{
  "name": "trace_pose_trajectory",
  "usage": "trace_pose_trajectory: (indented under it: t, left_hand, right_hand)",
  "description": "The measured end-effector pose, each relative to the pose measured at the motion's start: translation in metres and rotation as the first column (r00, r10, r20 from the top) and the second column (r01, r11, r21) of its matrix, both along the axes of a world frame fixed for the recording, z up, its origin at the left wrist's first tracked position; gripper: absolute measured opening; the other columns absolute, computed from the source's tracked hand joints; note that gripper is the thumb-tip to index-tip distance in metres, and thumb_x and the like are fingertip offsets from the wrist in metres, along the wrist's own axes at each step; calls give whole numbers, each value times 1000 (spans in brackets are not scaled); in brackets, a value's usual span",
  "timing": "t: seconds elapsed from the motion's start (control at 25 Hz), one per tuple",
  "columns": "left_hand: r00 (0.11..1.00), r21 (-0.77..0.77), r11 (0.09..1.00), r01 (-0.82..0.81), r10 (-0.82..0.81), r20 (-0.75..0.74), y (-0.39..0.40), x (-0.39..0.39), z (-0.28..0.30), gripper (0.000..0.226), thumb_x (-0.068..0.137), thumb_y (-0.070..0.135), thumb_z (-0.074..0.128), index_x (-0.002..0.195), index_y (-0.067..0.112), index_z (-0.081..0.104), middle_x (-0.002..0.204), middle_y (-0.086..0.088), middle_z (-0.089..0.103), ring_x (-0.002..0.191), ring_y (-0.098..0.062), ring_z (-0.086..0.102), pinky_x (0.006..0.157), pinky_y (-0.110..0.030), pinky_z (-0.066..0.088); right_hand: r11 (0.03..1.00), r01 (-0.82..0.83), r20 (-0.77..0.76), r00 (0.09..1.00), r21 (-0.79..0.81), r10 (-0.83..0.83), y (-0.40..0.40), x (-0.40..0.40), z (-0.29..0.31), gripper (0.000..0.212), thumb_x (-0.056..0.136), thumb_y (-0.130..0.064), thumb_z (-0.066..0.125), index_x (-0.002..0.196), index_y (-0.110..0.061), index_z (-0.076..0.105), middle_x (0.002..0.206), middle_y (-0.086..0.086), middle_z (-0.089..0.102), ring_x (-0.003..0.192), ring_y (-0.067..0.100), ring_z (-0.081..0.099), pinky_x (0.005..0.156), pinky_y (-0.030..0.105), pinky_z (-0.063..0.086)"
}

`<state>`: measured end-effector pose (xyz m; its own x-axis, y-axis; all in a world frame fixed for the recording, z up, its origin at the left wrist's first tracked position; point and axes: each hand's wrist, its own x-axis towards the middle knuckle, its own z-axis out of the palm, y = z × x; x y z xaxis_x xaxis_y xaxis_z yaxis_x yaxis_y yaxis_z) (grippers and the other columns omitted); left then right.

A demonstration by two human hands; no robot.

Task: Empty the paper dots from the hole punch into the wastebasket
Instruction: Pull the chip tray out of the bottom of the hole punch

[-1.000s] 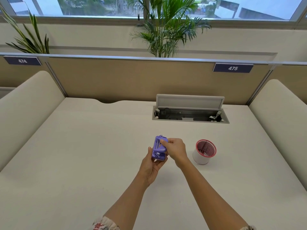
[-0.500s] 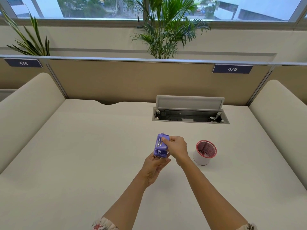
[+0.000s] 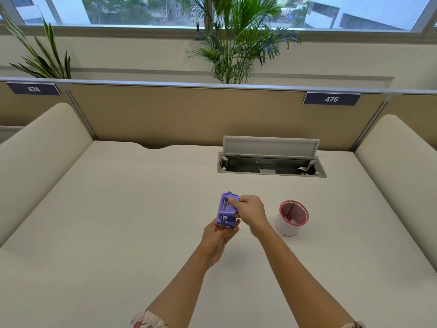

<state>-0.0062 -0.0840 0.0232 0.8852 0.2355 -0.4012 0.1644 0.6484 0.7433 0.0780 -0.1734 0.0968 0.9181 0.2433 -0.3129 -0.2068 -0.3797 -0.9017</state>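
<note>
A small purple hole punch (image 3: 225,210) is held upright above the desk, near its middle. My left hand (image 3: 218,235) grips its lower end from below. My right hand (image 3: 249,210) pinches its upper right side with thumb and fingers. To the right of my hands stands the wastebasket (image 3: 291,218), a small white cup with a red rim and a red patterned inside. It is open at the top and a hand's width away from the punch. I cannot see any paper dots.
An open cable box (image 3: 272,165) with a raised lid is set into the cream desk (image 3: 118,221) behind the wastebasket. Padded side dividers (image 3: 40,147) stand left and right, a tan partition (image 3: 189,114) at the back.
The punch has risen slightly and turned more upright in both hands. The wastebasket has not moved.
</note>
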Motion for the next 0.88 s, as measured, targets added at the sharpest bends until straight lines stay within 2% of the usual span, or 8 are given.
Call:
trace_pose_trajectory:
  t: [0.12,0.2,0.32,0.4,0.48,0.64,0.76,0.88]
  left_hand:
    - [997,-76,996,48,-43,64,-1,-3,6,60,79,-18,65,132,8,58,122,-13,73,115,-31,69,88,-32,59]
    - [990,-172,981,87,-66,122,0,-6,11,56,77,-6,68,130,10,62,126,-16,70,119,-34,66,93,-40,58]
    - [992,-326,943,74,-37,118,3,-6,21,47,83,30,67,124,8,69,124,-20,68,115,-38,67,97,-50,54]
    - [999,-380,924,33,-22,34,4,0,27,57,96,53,45,129,12,66,125,-20,69,109,-36,70,95,-51,53]
    - [999,-386,922,-27,10,-46,3,7,29,59,103,52,29,129,13,63,116,-18,74,103,-34,72,87,-49,56]
    - [995,-383,920,-83,57,-79,1,13,31,45,106,36,36,132,9,60,105,-17,76,94,-30,70,77,-44,59]
    - [996,-394,917,-68,42,-72,1,13,30,39,105,31,39,125,9,65,104,-18,76,85,-30,75,76,-43,60]
    - [996,-405,912,-64,32,-86,0,13,28,39,105,31,39,121,10,67,106,-19,75,92,-32,70,82,-47,56]
  right_hand:
    - [1000,-1,-14,1000,5,1,-1,1,2,13,89,-25,68,84,-13,72,85,7,72,71,17,65,65,28,55]
    - [1000,-17,3,1000,-18,17,-3,1,2,14,89,-26,68,84,-14,72,85,6,72,71,17,66,66,28,56]
    - [998,-46,-2,999,-34,46,-4,0,4,14,88,-28,69,83,-16,71,83,5,72,71,16,66,67,29,57]
    - [997,-71,-16,997,-38,70,-4,-2,4,16,88,-31,69,82,-16,71,80,3,71,69,15,66,62,26,55]
    - [995,-93,-22,996,-38,92,-2,-4,4,20,87,-32,69,85,-12,73,78,3,70,68,16,65,60,24,54]
    - [996,-89,-38,995,-10,88,0,-8,4,26,89,-32,65,89,-6,73,82,7,71,70,18,64,66,29,54]
    - [997,-68,-88,994,34,71,-1,-5,6,28,95,-30,58,90,-6,72,84,10,70,74,22,63,71,33,54]
    - [987,29,-246,969,161,12,-4,-2,6,34,100,-26,47,100,0,69,87,14,65,78,26,58,75,36,48]
